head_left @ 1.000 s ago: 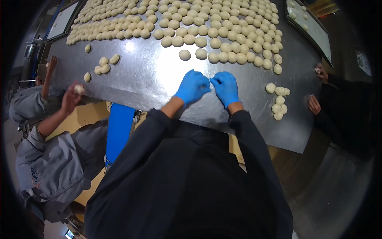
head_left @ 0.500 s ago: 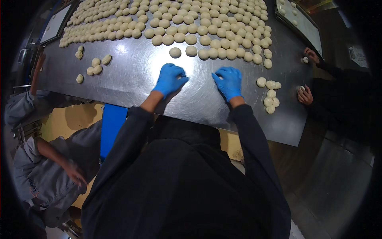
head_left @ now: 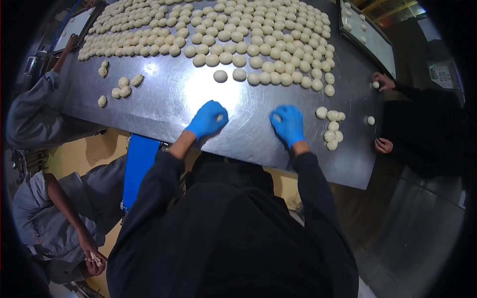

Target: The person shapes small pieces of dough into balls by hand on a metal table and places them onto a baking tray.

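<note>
Two blue-gloved hands down flat on the steel surface (head_left: pixel 164 107) near its near edge, forearms in dark sleeves coming up from below. Left hand (head_left: pixel 208 119) cupped, fingers curled loosely over a small dough ball (head_left: pixel 219 117); right hand (head_left: pixel 287 124) likewise cupped over another dough ball (head_left: pixel 277 118) at its inner side. Both balls round, no long axis to tell. Well apart, toward the far right corner, a pale rectangular tray (head_left: pixel 376 42) with a few dough pieces. Rows of dough balls (head_left: pixel 238 30) across the far half.

Dough balls (head_left: pixel 238 35) lie in rows on the table (head_left: pixel 164 99), beyond both hands.
</note>
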The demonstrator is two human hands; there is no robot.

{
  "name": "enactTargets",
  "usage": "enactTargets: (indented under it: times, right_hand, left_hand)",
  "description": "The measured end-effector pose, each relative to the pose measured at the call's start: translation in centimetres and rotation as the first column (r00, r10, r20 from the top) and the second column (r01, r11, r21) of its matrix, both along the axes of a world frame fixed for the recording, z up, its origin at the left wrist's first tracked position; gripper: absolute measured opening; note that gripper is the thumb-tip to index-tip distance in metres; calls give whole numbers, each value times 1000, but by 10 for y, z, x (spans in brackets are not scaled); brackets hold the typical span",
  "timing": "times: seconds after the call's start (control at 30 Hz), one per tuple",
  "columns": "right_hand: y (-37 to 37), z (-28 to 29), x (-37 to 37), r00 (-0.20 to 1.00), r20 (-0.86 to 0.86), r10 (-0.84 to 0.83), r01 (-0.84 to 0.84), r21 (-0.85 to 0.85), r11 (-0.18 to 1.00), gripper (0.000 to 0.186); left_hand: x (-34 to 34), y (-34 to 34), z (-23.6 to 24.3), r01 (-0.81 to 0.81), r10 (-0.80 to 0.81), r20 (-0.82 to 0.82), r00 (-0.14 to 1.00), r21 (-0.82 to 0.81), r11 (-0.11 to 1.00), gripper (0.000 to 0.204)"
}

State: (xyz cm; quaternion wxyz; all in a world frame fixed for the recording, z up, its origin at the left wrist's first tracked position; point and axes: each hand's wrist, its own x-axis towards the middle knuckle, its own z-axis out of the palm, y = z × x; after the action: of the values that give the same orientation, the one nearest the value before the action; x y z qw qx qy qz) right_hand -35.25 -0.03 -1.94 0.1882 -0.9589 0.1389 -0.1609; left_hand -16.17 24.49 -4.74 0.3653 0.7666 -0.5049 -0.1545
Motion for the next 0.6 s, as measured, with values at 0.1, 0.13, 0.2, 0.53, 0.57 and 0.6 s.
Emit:
enactTargets:
  times: [0.1, 0.13, 0.2, 0.53, 0.57, 0.6]
  right_hand:
    - [9, -16, -13, 935, -72, 347, -331, 168, 928, 10]
    - [19, -13, -18, 958, -65, 279, -260, 203, 944, 10]
    - [22, 6, 0, 990, -32, 135, -124, 232, 965, 15]
    - [47, 3, -2, 994, -113, 3, 61, 558, 828, 34]
    - [64, 3, 9, 999, -50, -6, 35, 597, 801, 34]
    - [79, 4, 23, 999, -23, 29, -10, 584, 811, 35]
  left_hand:
    - [-19, 6, 0, 201, -196, -91, 976, 49, 978, 9]
    - [-21, 3, 7, 227, -211, -131, 969, 118, 967, 10]
    - [-13, -2, 9, 195, -180, -128, 975, 113, 974, 32]
    - [-32, 25, 21, -180, 185, -30, 982, 120, 976, 81]
    - [-34, 24, 21, -176, 180, -33, 983, 107, 979, 81]
    - [-35, 19, 18, -156, 158, -50, 986, 43, 987, 82]
